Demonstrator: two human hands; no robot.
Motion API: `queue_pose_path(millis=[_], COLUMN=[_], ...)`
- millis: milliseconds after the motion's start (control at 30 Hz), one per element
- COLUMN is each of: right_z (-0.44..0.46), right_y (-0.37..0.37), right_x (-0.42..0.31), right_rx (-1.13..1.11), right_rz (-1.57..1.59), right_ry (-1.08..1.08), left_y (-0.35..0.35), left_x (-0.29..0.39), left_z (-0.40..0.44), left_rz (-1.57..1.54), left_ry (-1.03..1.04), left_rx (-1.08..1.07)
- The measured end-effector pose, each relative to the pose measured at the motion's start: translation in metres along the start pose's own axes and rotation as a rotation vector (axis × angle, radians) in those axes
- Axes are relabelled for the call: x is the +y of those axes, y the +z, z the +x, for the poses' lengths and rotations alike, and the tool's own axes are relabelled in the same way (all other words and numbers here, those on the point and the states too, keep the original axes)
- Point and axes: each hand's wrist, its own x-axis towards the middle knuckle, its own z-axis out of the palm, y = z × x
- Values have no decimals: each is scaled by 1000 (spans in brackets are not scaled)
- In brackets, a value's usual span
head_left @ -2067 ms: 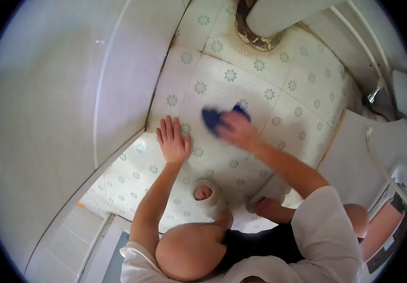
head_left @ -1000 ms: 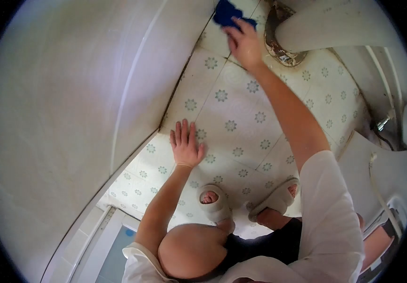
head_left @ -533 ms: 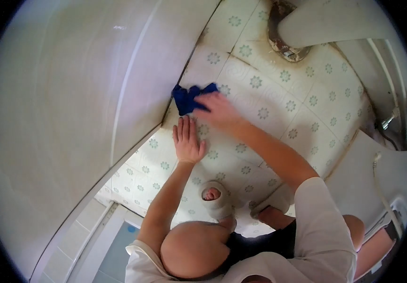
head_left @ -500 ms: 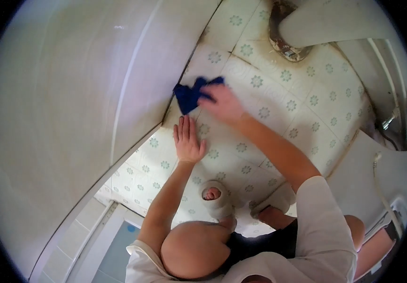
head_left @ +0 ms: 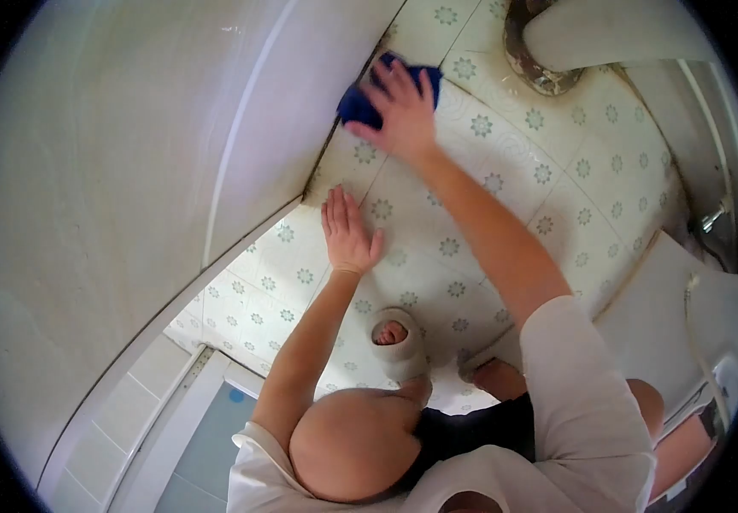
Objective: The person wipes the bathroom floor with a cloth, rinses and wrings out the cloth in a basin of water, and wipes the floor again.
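Note:
Under my right hand (head_left: 403,111) lies a dark blue cloth (head_left: 360,104), pressed on the patterned tile floor (head_left: 471,201) against the foot of the pale wall panel. The fingers of that hand are spread over the cloth. My left hand (head_left: 351,232) rests flat on the tiles near the panel's corner, fingers stretched out, holding nothing. It is nearer to my feet than the cloth and does not touch it.
A pale wall panel (head_left: 164,154) stands on the left. A white pedestal (head_left: 617,34) with a stained base (head_left: 540,68) rises at the top right. Hoses and a metal valve (head_left: 712,218) are at the right. My slippered foot (head_left: 399,342) is below my hands.
Since half a second ago my right hand and the cloth have moved up along the panel's foot, away from my left hand. My left hand stays flat on the floor; the view has shifted slightly.

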Motion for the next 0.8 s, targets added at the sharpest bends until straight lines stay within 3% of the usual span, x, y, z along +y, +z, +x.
queue_pose_path(millis=[200,333,467,533,667,800], right_z=[-92,-102,-44,-15,6,-17], right_y=[4,-26,-57,-48,-30,-3], right_x=[-49,-3,63,89,68,0], right_rx=[-261,-239,147,382,212,-25], right_rz=[234,293,108,17,199,441], right_ry=[-361,-429,122,238,175,-85], left_y=[4,4,0,1,0,5], left_x=[-10,-10,-8,-6,-5,-14], left_z=[-9,-9,-7,-5,-2,-7], left_rz=[-22,-36,-70,-75,-108,-134], left_ry=[36,35,31,19,-10,-5], left_rx=[163,162,124,110,87,136])
